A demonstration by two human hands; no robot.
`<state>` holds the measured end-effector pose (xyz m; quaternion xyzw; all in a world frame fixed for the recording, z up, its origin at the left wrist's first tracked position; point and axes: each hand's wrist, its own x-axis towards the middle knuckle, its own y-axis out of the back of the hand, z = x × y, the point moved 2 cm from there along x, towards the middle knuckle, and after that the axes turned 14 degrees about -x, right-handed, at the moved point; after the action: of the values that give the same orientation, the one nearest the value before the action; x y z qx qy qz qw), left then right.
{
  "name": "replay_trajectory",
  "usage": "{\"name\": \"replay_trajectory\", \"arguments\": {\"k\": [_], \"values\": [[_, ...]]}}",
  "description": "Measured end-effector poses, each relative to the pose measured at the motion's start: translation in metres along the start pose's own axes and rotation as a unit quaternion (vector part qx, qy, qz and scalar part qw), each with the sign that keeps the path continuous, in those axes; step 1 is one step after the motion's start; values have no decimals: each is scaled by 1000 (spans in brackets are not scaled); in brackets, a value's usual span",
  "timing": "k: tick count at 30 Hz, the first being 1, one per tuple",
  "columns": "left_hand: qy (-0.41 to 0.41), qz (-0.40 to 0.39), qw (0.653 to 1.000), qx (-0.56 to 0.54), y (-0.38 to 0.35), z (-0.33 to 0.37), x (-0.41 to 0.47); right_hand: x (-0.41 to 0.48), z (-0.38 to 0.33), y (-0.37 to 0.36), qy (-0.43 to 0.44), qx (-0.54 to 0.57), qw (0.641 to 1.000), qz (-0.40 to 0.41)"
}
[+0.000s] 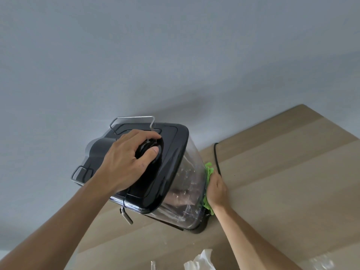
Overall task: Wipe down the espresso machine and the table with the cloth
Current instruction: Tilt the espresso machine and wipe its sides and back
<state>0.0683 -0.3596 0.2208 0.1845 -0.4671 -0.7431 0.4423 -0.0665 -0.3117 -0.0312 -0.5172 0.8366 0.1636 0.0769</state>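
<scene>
Item: espresso machine, stood on wood worktop against grey wall, seen from above.
- Left grip: clamped on round black cap on machine top, thumb laid across it.
- Right grip: pressed on green cloth, which is bunched against clear tank at machine's right side, just above worktop; fingers hidden, so curl can't be told.
- Black cable: laid on worktop beside cloth.
- Steam wand: at machine's front.
- White wrapping: at near edge.

A plain pale grey wall, evenly lit.
</scene>
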Motion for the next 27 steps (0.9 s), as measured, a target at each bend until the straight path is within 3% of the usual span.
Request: {"name": "replay_trajectory", "arguments": {"k": [3,5,11,15,17,21,23,27], "values": [[2,1,1000,-6,0,1,1,-8,-11,0,-49,15,999,15],[3,-1,1000,-5,0,1,0,-27,-34,-1,-31,60,997,44],[4,1,1000,-10,0,-1,0,-82,-130,5,203,99,969,100],[-1,2,1000,-9,0,-1,0,-75,-128,6,304,63,943,120],[3,3,1000,-12,-1,-1,0,-64,-103,0,290,76,947,113],[4,0,1000,-13,-1,-1,0,-48,-49,-7,101,95,989,54],[4,0,1000,-14,0,0,0,-52,-50,-5,46,78,995,45],[4,3,1000,-17,1,0,0,-72,-102,-3,145,73,984,71]]}}
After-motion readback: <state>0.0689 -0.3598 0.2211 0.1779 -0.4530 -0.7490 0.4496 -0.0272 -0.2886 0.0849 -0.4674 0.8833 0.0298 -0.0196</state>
